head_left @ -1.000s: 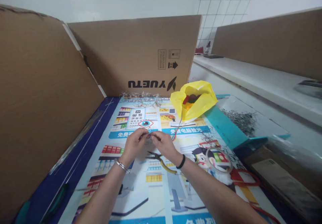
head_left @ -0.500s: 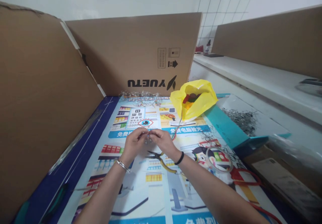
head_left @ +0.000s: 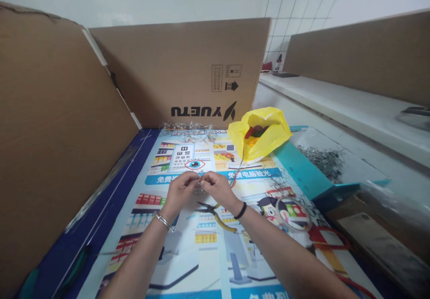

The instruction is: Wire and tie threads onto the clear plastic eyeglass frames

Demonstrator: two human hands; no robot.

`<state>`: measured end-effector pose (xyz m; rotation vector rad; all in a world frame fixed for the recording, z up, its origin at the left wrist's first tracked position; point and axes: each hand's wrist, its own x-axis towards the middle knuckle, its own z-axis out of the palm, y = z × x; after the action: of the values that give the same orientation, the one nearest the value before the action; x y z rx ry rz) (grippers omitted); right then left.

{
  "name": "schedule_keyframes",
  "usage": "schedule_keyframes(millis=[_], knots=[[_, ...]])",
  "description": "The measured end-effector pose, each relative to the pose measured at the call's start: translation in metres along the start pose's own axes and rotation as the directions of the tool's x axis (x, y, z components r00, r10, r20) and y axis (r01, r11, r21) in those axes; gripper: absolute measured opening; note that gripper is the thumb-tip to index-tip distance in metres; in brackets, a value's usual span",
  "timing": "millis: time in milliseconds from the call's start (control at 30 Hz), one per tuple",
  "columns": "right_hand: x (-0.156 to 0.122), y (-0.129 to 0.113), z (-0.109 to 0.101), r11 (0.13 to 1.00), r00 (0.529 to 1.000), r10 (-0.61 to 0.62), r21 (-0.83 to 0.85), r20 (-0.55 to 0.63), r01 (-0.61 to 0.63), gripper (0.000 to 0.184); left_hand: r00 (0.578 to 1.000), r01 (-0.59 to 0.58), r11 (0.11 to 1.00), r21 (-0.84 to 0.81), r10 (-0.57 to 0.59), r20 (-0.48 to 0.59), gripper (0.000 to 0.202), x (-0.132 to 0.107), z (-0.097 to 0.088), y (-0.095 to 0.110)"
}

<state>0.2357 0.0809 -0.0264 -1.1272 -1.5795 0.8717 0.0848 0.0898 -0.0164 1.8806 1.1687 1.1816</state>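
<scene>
Little has changed: the left hand (head_left: 179, 192) and right hand (head_left: 217, 190) keep a pinching grip on the small wire piece (head_left: 199, 184) above the tabletop's (head_left: 104, 227) middle. The pliers (head_left: 215, 214) still lie just beneath

Matt cardboard (head_left: 181, 70), glossy printed poster (head_left: 188, 249)

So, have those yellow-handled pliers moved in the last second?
No. The pliers lie on the same spot of the printed poster, below the right hand and left hand pinching a small wire piece.
</scene>
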Motion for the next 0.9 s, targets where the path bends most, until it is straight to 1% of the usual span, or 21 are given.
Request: schedule_keyframes(millis=[67, 133, 233, 333, 433, 600, 700, 800, 900], knots=[[0.0002, -0.0012, 0.0009, 1.000, 0.999, 0.011, -0.013, -0.043, -0.012, 0.005, 0.999, 0.035, 0.998, -0.045, -0.035, -0.003, 0.006, -0.0003, 0.0012, -0.0007], [0.0002, -0.0006, 0.0012, 1.000, 0.998, 0.019, 0.010, -0.063, -0.019, 0.006, 0.998, 0.058, 0.996, -0.072, -0.059, -0.013, 0.006, 0.0000, 0.0019, -0.0009], [0.0000, 0.0022, 0.0002, 0.997, 0.999, 0.037, 0.072, -0.037, -0.035, 0.011, 0.997, 0.066, 0.992, -0.107, -0.069, -0.022, 0.005, 0.0008, 0.0016, -0.0001], [0.0000, 0.0038, -0.0013, 0.995, 0.999, 0.039, 0.093, -0.004, -0.039, 0.016, 0.999, 0.043, 0.994, -0.101, -0.046, -0.025, 0.005, 0.0009, 0.0009, 0.0006], [0.0005, 0.0026, -0.0013, 0.995, 0.999, 0.033, 0.095, 0.031, -0.036, 0.013, 0.999, 0.018, 0.998, -0.065, -0.021, -0.039, 0.006, 0.0008, 0.0009, 0.0006], [0.0009, 0.0004, 0.0010, 0.984, 0.997, 0.057, 0.166, 0.052, -0.065, 0.012, 0.999, 0.018, 0.999, -0.048, -0.020, -0.049, 0.007, 0.0009, 0.0008, 0.0013], [0.0006, 0.0003, 0.0018, 0.981, 0.997, 0.059, 0.182, 0.042, -0.065, 0.010, 0.998, -0.042, 0.999, -0.001, 0.041, -0.048, 0.010, 0.0011, -0.0007, 0.0017], [0.0002, -0.0006, 0.0021, 0.990, 0.998, 0.061, 0.130, 0.023, -0.064, 0.009, 0.990, -0.131, 0.989, 0.075, 0.134, -0.034, 0.012, 0.0011, -0.0030, 0.0021], [-0.0003, -0.0027, 0.0027, 0.995, 0.998, 0.061, 0.083, 0.010, -0.061, 0.007, 0.983, -0.177, 0.976, 0.124, 0.182, -0.023, 0.013, 0.0009, -0.0051, 0.0025]])
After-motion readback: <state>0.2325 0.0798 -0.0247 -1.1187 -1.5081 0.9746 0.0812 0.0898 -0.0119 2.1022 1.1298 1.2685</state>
